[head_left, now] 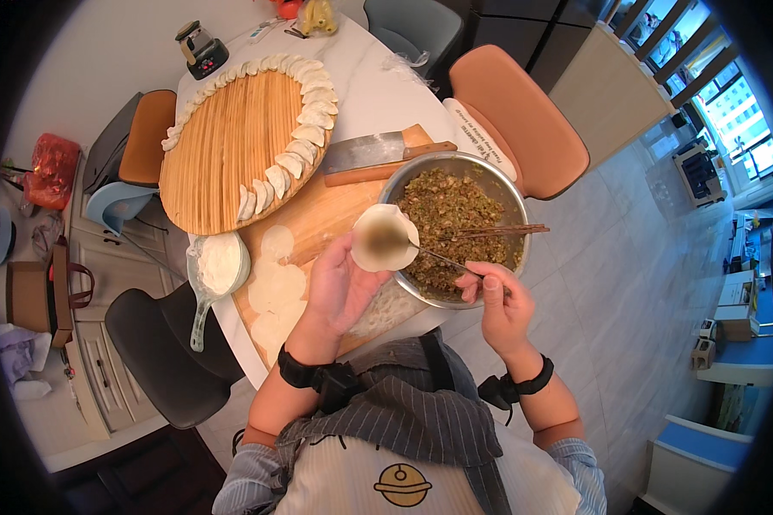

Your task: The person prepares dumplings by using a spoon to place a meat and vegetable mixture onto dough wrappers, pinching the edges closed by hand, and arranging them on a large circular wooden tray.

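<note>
A round dumpling wrapper [405, 225] rests in my left hand [335, 287], its fingers curled beneath it. Its middle looks greenish brown and blurred; I cannot tell filling from shadow there. My right hand [502, 309] grips the handle of a thin metal spoon [445, 259], whose tip reaches the wrapper's right edge. Just beyond both hands stands a steel bowl [525, 202] of chopped green-brown filling [447, 202]. Wooden chopsticks [520, 230] lie across the filling and over the bowl's right rim. Several flat wrappers [276, 287] overlap on the wooden cutting board [318, 225], left of my left hand.
A large round wooden tray [232, 146] carries folded dumplings [309, 135] along its edge. A cleaver [365, 153] lies behind the cutting board's middle. At left is a handled bowl of flour [219, 262]. Chairs stand around the table, including an orange one [520, 120].
</note>
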Tool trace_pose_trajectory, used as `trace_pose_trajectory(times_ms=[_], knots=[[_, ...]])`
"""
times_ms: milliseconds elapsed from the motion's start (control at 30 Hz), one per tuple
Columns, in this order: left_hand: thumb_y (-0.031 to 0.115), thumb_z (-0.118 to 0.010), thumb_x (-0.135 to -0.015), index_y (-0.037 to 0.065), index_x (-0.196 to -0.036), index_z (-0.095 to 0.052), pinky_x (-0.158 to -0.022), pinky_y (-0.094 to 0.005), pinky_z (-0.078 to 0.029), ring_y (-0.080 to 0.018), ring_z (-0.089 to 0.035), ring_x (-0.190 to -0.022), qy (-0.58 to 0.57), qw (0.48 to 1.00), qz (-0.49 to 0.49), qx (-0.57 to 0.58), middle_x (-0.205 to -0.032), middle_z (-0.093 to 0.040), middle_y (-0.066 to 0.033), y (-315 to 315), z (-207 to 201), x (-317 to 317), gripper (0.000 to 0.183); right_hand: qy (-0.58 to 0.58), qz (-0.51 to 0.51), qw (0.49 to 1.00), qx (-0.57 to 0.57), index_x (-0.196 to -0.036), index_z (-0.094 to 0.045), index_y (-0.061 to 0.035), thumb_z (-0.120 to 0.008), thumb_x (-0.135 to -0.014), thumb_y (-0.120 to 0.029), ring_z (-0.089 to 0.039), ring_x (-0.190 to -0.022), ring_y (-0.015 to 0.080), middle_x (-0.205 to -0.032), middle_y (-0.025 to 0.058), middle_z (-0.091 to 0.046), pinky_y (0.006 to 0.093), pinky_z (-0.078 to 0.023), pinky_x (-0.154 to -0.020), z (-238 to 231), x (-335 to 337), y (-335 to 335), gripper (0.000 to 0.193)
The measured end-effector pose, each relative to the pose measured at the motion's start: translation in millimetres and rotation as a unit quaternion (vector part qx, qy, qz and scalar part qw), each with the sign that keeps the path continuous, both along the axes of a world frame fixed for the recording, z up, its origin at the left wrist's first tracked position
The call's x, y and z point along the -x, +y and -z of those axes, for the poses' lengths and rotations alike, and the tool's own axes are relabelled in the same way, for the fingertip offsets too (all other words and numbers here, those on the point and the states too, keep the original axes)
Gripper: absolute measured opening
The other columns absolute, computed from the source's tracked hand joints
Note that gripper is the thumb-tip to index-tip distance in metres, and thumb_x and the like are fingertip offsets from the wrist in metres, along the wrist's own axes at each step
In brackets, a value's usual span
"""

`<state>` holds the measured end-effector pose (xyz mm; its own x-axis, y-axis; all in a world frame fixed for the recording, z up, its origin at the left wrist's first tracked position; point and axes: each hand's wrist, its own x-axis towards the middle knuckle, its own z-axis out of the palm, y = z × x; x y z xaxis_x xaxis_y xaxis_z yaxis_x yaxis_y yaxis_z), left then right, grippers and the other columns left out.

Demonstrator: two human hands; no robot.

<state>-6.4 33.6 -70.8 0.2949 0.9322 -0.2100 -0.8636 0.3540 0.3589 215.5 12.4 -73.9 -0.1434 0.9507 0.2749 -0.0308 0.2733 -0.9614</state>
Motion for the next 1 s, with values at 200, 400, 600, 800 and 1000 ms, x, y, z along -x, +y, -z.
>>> trace_pose_trajectory(times_ms=[200, 400, 600, 800, 1000], knots=[[0.023, -0.033, -0.096, -0.005, -0.124, -0.042, -0.089, -0.0305, -0.047, -0.0206, -0.055, -0.107, 0.108, 0.994, -0.005, 0.027, -0.119, -0.054, -0.0125, -2, -9, -3, 0.041, -0.027, 0.06, 0.987, -0.146, -0.104, -0.059, 0.0045, -0.048, -0.093, -0.01, -0.057, -0.069, 0.0145, -0.087, 0.0126, -0.063, 0.0258, -0.047, -0.063, -7, -8, 6, 0.022], [0.021, -0.037, -0.095, -0.005, -0.123, -0.043, -0.086, -0.0302, -0.049, -0.0201, -0.056, -0.105, 0.141, 0.989, -0.001, 0.038, -0.118, -0.055, -0.0125, 1, -15, -8, 0.039, -0.256, -0.006, 0.876, -0.408, -0.099, -0.062, 0.0033, -0.062, -0.075, 0.0, -0.06, -0.072, 0.0238, -0.089, 0.0145, -0.062, 0.0294, -0.049, -0.06, -24, -19, 15, 0.024], [0.022, -0.041, -0.094, -0.005, -0.121, -0.044, -0.085, -0.0318, -0.051, -0.0221, -0.059, -0.1, 0.144, 0.989, 0.015, 0.025, -0.114, -0.057, -0.0141, 4, -14, -6, 0.039, -0.285, -0.05, 0.855, -0.431, -0.099, -0.063, 0.0043, -0.065, -0.067, 0.001, -0.061, -0.076, 0.0245, -0.093, 0.0142, -0.062, 0.0337, -0.052, -0.062, -14, -25, 16, 0.033], [0.02, -0.038, -0.094, -0.007, -0.123, -0.041, -0.09, -0.0345, -0.049, -0.0246, -0.058, -0.105, 0.114, 0.993, 0.01, 0.037, -0.117, -0.055, -0.0161, 5, -8, -5, 0.04, -0.265, -0.05, 0.89, -0.368, -0.101, -0.062, 0.0031, -0.06, -0.073, 0.003, -0.061, -0.075, 0.0241, -0.092, 0.0145, -0.062, 0.0311, -0.05, -0.064, -9, -26, 17, 0.028], [0.019, -0.03, -0.094, -0.011, -0.13, -0.03, -0.097, -0.0387, -0.044, -0.0307, -0.05, -0.115, 0.079, 0.996, 0.006, 0.032, -0.128, -0.045, -0.0243, 3, -13, -4, 0.047, -0.144, 0.156, 0.957, -0.199, -0.1, -0.062, 0.0008, -0.057, -0.081, -0.003, -0.06, -0.073, 0.0247, -0.086, 0.0133, -0.063, 0.0327, -0.048, -0.065, 15, -45, 3, 0.02]])
